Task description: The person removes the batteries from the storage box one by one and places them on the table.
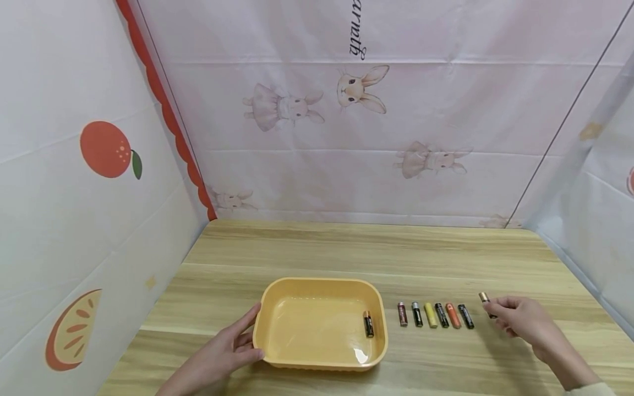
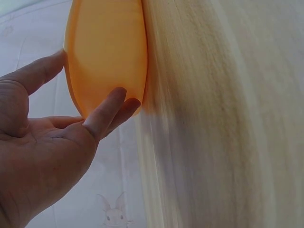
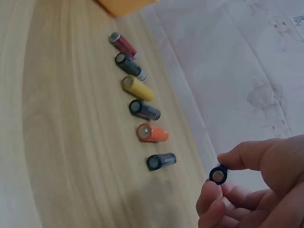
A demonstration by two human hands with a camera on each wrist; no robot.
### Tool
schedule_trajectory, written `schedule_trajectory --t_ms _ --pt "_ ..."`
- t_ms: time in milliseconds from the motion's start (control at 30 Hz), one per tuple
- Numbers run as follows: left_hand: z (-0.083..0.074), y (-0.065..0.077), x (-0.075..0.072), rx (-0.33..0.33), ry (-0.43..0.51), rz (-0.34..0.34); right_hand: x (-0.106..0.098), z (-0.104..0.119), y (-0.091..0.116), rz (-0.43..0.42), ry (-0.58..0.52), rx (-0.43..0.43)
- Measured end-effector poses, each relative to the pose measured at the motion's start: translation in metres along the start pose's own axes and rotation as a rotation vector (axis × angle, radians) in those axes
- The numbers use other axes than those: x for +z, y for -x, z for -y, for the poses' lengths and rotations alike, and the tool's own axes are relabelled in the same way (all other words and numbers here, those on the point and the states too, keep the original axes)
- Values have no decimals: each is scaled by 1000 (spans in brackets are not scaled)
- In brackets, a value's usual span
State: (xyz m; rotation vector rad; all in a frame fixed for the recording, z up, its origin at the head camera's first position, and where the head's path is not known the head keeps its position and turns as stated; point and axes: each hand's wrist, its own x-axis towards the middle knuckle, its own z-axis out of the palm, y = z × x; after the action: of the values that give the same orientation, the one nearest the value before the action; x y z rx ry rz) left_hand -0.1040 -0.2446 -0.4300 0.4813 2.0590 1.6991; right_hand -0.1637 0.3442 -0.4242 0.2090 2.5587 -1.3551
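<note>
On the table stands a yellow plastic basin [image 1: 322, 360], a black battery with a copper end [image 1: 369, 324] lying inside near its right wall. Against the basin's left end, my left hand [image 1: 225, 349] rests its fingertips and thumb on the rim and outer wall. Over to the right, my right hand [image 1: 527, 324] pinches a black battery with a gold end [image 1: 484, 298] between thumb and fingers, and its flat end faces the right wrist camera. Between basin and right hand lies a row of batteries: red [image 1: 403, 314], black-and-silver [image 1: 417, 314], yellow [image 1: 430, 315], black [image 1: 442, 315], orange [image 1: 453, 315] and black [image 1: 465, 316].
The wood-grain table [image 1: 346, 247] meets a pink cloth backdrop [image 1: 317, 181] printed with rabbits. At the left hangs a white cloth [image 1: 44, 220] with fruit prints, and another pale cloth [image 1: 604, 220] hangs at the right.
</note>
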Motion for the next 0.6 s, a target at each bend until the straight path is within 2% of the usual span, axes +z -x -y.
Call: schedule_trajectory --t_ms 267,467,600 --pt "0 -2 0 18 15 -2 14 -14 -7 -86 155 -36" --pt "1 -2 0 27 27 -2 21 -18 -11 -95 289 -61" --pt "1 -2 0 16 30 -6 23 -18 -12 -100 315 -72"
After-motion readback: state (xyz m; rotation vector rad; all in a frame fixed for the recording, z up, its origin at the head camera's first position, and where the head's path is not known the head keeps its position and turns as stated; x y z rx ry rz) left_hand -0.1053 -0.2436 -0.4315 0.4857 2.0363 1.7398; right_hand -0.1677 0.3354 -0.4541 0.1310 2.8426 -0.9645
